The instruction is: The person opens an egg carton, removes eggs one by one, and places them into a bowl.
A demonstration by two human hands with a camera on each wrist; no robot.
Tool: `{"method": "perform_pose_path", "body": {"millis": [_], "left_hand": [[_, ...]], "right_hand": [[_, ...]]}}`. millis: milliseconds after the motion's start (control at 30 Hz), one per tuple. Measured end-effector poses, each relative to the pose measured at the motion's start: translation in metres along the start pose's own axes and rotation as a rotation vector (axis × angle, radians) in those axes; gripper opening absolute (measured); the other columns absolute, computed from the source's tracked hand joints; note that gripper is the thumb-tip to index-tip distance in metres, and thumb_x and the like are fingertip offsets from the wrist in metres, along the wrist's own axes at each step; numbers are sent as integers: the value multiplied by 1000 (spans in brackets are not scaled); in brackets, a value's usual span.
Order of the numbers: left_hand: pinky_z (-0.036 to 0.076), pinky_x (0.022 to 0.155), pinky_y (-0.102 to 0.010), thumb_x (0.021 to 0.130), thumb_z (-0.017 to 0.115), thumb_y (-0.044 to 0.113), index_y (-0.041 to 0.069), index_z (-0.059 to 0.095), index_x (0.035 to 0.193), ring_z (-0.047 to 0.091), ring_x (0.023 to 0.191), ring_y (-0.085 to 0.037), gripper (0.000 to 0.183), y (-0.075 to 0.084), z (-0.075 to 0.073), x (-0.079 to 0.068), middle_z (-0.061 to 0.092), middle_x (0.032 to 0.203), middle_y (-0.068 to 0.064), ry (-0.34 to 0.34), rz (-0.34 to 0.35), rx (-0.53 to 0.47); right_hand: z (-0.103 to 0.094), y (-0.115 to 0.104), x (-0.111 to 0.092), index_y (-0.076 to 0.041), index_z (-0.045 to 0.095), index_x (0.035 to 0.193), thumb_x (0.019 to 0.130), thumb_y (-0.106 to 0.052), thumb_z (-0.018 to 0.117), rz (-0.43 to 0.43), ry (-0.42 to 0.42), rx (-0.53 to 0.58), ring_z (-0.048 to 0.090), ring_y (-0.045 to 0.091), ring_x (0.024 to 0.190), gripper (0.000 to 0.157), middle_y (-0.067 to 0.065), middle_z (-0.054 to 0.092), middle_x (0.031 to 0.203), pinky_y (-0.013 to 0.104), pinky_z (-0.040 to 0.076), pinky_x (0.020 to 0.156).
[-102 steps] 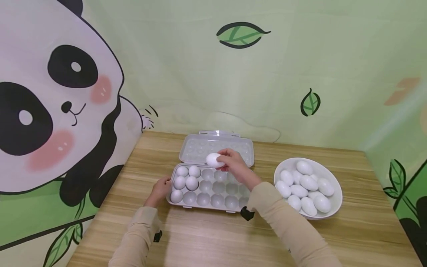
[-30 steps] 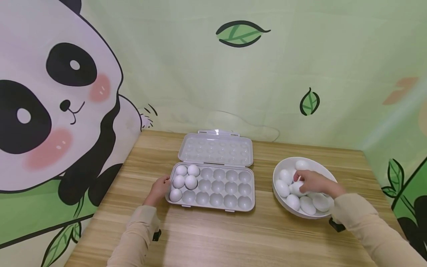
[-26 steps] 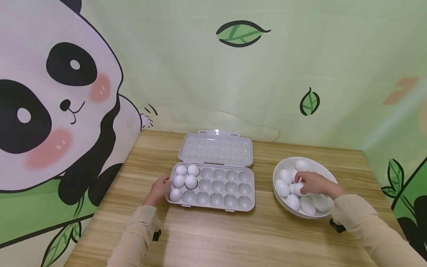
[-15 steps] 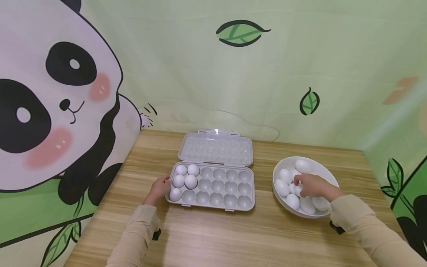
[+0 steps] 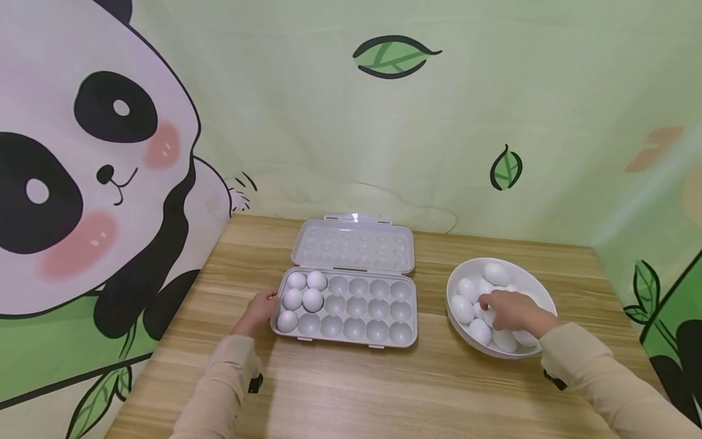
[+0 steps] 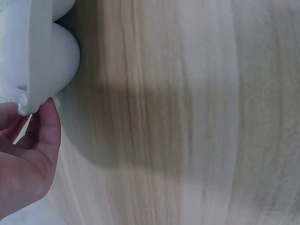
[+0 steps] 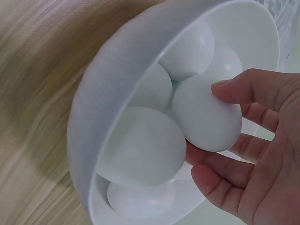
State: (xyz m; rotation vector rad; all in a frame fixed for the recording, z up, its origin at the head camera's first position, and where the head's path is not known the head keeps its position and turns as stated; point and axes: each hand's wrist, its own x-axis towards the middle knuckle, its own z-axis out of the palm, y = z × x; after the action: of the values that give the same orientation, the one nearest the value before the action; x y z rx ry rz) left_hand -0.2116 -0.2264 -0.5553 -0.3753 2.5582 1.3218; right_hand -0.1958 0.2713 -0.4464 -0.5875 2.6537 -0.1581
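Note:
In the head view, a white egg carton [image 5: 345, 342] lies with its clear lid [image 5: 353, 247] folded back. White eggs [image 5: 312, 299] fill several cups at its left end. My left hand [image 5: 258, 312] pinches the carton's left edge, thumb and fingers meeting on the rim in the left wrist view. At the right, my right hand [image 5: 512, 310] reaches into a white bowl [image 5: 534, 286] of white eggs. The right wrist view shows its thumb on top of one egg [image 7: 206, 112] and fingers curled beneath it. Other eggs [image 7: 143, 145] lie against that one.
Both containers stand on a wooden table [image 5: 351, 390], with a strip of tabletop between them. Behind the table hangs a pale green cloth [image 5: 307, 122] printed with a panda and leaves.
Earlier my right hand held an egg above the carton; now it is in the bowl, its fingers shifted slightly around the eggs. The carton's eggs look unchanged. My left hand stays put.

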Motion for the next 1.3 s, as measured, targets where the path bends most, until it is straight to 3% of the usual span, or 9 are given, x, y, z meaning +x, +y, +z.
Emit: {"method": "perform_pose_path", "body": {"millis": [233, 433, 500, 667, 767, 867, 967, 1100, 1300], "left_hand": [[50, 69, -35, 89, 38, 12, -6, 45, 122, 55, 87, -23, 39, -7, -2, 5, 54, 108, -23, -93, 5, -138], [50, 59, -35, 86, 51, 28, 8, 53, 116, 59, 74, -16, 37, -113, 17, 101, 60, 90, -4, -199, 48, -334], [50, 59, -37, 86, 51, 32, 12, 54, 116, 60, 73, -17, 36, -130, 21, 119, 61, 88, -4, -207, 15, -324], [51, 61, -36, 87, 49, 26, 15, 55, 114, 60, 72, -17, 30, -100, 15, 94, 63, 83, -5, -190, -76, -302], [51, 60, -36, 84, 53, 29, 15, 54, 115, 61, 73, -18, 33, -141, 26, 133, 63, 85, -6, -191, -99, -335], [51, 62, -42, 80, 57, 38, 20, 54, 115, 62, 78, -23, 39, -212, 45, 203, 63, 92, -9, -190, -137, -364], [51, 62, -43, 77, 61, 41, 23, 55, 114, 62, 81, -25, 41, -240, 52, 230, 62, 97, -11, -204, -152, -401], [51, 62, -42, 74, 63, 43, 23, 56, 113, 62, 80, -23, 45, -226, 47, 216, 62, 95, -9, -223, -150, -421], [50, 63, -40, 87, 50, 33, 14, 51, 120, 61, 78, -21, 38, -150, 26, 141, 62, 91, -9, -248, -72, -389]], "right_hand": [[3, 1, 0, -9, 55, 93, 65, 0, 61, 4, 2, -9, 42, 15, 64, 31, 2, 51, 80, 25, 35, 55], [5, -1, -3, -9, 55, 95, 66, 0, 62, 15, 9, 6, 41, 15, 63, 31, 1, 49, 79, 24, 34, 53], [5, -2, -4, -10, 55, 95, 66, 0, 61, 18, 10, 8, 41, 15, 62, 31, 1, 49, 79, 24, 34, 53], [6, -1, -5, -8, 56, 98, 67, -1, 60, 20, 17, 12, 41, 15, 62, 31, 2, 50, 81, 24, 34, 52], [7, 0, -5, -6, 56, 100, 67, -1, 60, 19, 22, 13, 42, 15, 63, 33, 3, 51, 82, 24, 34, 52], [8, 1, -5, -5, 57, 102, 67, -2, 60, 17, 25, 12, 42, 15, 63, 35, 4, 52, 83, 24, 34, 52], [9, 2, -5, -3, 57, 105, 67, -2, 60, 15, 31, 14, 42, 15, 63, 38, 5, 53, 85, 24, 34, 52], [8, 1, -7, -2, 56, 109, 67, -3, 60, 13, 40, 19, 42, 14, 63, 42, 6, 55, 89, 23, 34, 51], [6, 0, -8, -3, 56, 108, 66, -5, 61, 15, 52, 2, 44, 14, 65, 42, 7, 56, 90, 24, 35, 52]]}}
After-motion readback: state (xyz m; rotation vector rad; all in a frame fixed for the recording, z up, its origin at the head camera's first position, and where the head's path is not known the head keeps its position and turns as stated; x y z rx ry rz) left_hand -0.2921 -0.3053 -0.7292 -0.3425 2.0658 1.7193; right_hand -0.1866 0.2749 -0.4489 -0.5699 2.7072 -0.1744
